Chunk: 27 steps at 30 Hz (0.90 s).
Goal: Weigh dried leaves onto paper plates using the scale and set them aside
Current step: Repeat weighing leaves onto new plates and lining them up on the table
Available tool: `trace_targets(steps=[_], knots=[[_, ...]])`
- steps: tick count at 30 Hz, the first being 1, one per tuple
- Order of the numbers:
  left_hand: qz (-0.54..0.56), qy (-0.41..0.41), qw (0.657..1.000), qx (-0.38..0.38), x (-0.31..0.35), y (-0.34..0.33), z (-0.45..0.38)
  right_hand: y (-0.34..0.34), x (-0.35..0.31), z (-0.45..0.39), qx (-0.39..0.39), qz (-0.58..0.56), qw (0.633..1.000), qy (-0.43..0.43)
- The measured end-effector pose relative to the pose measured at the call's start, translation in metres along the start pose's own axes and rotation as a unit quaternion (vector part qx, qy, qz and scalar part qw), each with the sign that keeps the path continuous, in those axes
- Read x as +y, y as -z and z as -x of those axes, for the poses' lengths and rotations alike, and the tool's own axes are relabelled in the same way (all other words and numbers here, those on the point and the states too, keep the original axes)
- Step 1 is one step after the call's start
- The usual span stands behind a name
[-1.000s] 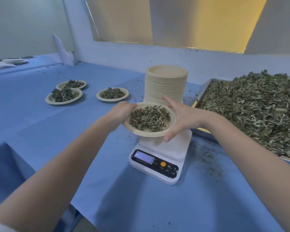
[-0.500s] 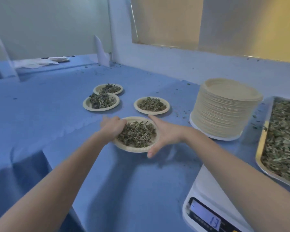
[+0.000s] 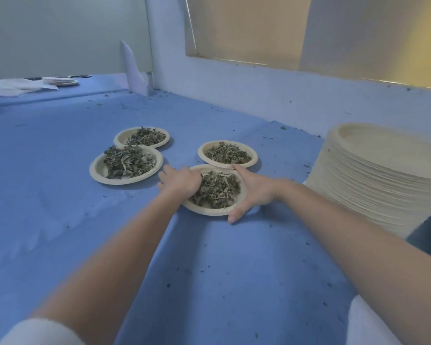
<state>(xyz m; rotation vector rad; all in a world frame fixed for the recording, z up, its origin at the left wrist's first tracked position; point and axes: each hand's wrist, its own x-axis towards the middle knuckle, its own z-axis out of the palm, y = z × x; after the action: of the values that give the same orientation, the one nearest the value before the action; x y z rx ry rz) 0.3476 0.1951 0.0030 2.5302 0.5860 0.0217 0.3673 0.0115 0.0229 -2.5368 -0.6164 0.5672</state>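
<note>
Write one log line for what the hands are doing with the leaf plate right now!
step: setting aside | left hand: holds plate of leaves | right hand: holds it | plate: on blue table | neighbours: three filled plates

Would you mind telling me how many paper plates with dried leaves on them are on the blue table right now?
4: two overlapping at the left, far and near; one right of those; one between both hands. None looks hidden.

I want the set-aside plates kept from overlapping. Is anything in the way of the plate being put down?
Nothing lies under it, but both hands hold the plate right against the filled plate behind; their rims look touching.
</note>
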Motion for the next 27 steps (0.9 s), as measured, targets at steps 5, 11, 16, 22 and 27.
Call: trace_targets(steps=[5,11,16,22,27], knots=[[0.054,-0.008,0.998,0.008,0.023,0.002,-0.05,0.017,0.012,-0.041,0.126,-0.039,0.991,-0.027],[0.197,-0.002,0.98,-0.022,0.04,-0.004,-0.072,0.019,0.015,-0.072,0.244,-0.03,0.965,-0.093],[0.162,-0.007,0.987,-0.011,0.045,-0.005,-0.057,0.021,0.004,-0.061,0.223,-0.014,0.966,-0.13],[0.127,-0.051,0.99,0.035,0.052,0.008,0.004,0.016,-0.025,-0.009,0.203,-0.053,0.97,-0.119],[0.164,-0.102,0.981,0.032,0.06,0.031,0.071,0.014,-0.05,0.054,0.217,-0.051,0.972,-0.073]])
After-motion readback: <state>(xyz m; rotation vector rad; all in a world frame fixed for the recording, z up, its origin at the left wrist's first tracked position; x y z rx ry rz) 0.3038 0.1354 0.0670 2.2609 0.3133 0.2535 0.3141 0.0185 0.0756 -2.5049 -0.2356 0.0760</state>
